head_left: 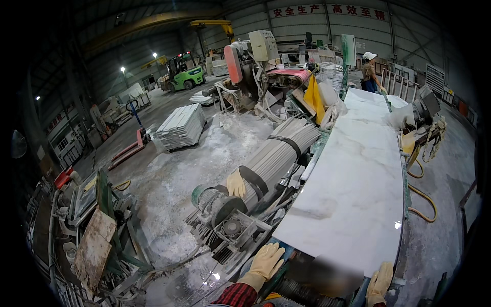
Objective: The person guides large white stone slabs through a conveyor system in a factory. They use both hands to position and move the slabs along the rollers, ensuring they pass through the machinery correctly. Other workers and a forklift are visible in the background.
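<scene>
A long, glossy white stone slab [353, 179] with faint veins lies on a machine bed and stretches away from me. My left hand [263, 265], in a cream rubber glove below a red checked sleeve, is at the slab's near left corner. Its fingers are spread and lie on the dark edge of the frame; whether they touch the stone I cannot tell. At the near right corner, my right hand [379, 281] wears a matching glove. Its fingers stretch forward, flat along the slab's edge. Between the hands, a blurred patch hides part of the machine.
Left of the slab are a motor [212, 202] and a strapped bundle of grey strips [271, 153], with a loose glove [236, 183] on it. A yellow hose [424, 199] curls at right. Farther off are a person [369, 74], a stone stack [180, 126] and a green forklift [186, 77].
</scene>
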A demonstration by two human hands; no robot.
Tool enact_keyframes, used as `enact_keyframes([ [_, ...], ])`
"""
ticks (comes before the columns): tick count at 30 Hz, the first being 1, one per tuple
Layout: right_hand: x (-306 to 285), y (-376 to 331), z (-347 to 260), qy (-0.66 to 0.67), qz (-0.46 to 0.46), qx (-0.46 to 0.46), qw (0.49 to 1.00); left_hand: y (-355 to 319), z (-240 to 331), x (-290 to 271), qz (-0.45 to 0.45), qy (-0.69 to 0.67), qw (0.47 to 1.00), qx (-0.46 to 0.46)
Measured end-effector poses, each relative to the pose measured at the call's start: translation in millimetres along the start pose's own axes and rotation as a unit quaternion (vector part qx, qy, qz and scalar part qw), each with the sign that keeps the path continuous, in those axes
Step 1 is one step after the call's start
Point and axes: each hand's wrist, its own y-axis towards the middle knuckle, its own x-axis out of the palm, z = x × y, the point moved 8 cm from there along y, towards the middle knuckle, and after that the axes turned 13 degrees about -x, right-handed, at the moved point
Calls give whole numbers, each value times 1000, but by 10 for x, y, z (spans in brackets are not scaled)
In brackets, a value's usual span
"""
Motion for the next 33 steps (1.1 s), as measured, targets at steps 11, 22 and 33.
enact_keyframes([
  [11,-119,-21,-116,14,-4,12,1000,-55,-29,-6,-5,-1,1000,-8],
  [22,-208,-41,-187,18,7,0,1000,-80,-30,-43,-17,-4,1000,-17],
  [33,-87,-104,-97,2,17,-19,1000,-134,-46,-45,-12,4,1000,-12],
])
